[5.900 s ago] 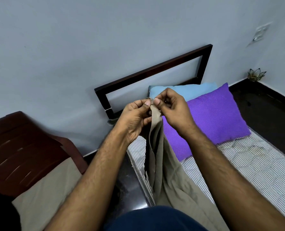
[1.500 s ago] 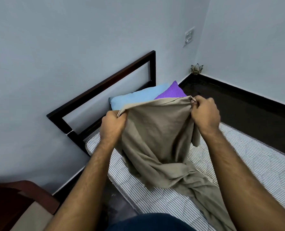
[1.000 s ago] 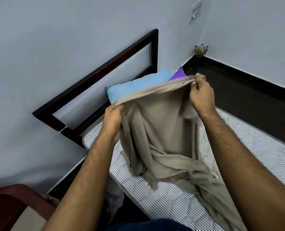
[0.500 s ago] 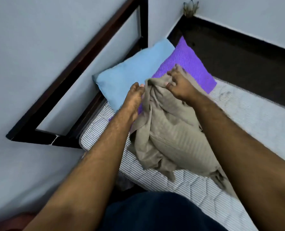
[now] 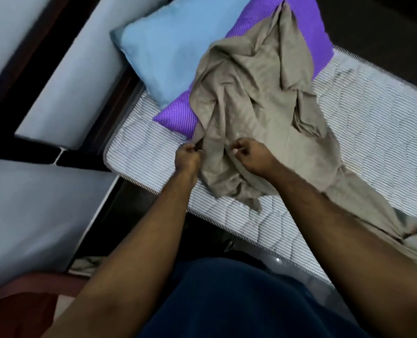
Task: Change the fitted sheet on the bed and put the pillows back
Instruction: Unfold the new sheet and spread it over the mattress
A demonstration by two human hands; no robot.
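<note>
A crumpled beige fitted sheet (image 5: 256, 98) lies across the bare striped mattress (image 5: 373, 123), its far end draped over the purple pillow (image 5: 175, 115). A light blue pillow (image 5: 168, 50) rests against the headboard, partly on top of the purple one. My left hand (image 5: 187, 157) pinches the sheet's left edge near the mattress corner. A hand's width to the right, my right hand (image 5: 248, 154) has its fingers curled on a fold of the same sheet.
The dark wooden headboard (image 5: 63, 150) stands against the pale wall on the left. Dark floor shows between me and the mattress edge, with some pale cloth (image 5: 88, 263) on it. A brown chair (image 5: 19, 311) sits at the bottom left.
I have thrown the sheet forward over the pillows and lowered both hands towards the near mattress corner. The view has tipped down onto the bed.
</note>
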